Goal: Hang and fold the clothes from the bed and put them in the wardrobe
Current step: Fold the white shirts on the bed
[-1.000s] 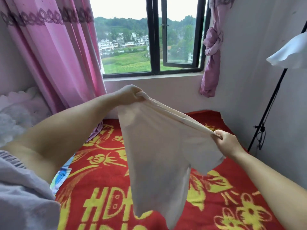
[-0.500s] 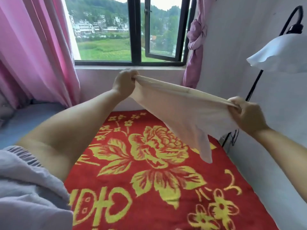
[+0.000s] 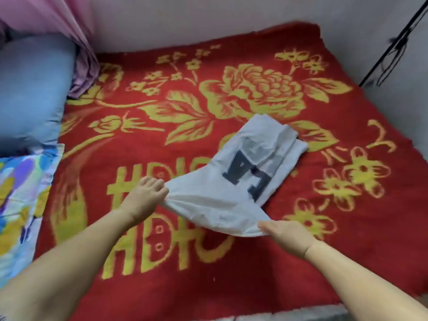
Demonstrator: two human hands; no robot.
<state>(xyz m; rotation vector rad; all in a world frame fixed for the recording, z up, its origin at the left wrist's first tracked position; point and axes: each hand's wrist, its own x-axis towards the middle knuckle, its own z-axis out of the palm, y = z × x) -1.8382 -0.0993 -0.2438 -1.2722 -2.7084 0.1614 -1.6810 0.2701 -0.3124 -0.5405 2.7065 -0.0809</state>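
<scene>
Cloth this thin looks light and limp: the white T-shirt [image 3: 243, 181] sags between both hands, left hand [image 3: 144, 198] and right hand [image 3: 286, 235] each pinching its near edge. Its far end rests toward the bed's [image 3: 185, 274] right edge; corner grips suit it best.

A red woollen blanket with yellow flowers [image 3: 231, 66] covers the bed, and its far half and near edge lie open to a reaching hand. A pale grey T-shirt with a dark letter print [image 3: 245, 172] occupies the middle right. A blue pillow [image 3: 32, 89] and a bright patterned cloth [image 3: 20, 193] block the left side. White walls [image 3: 208, 19] close off the far and right edges.
</scene>
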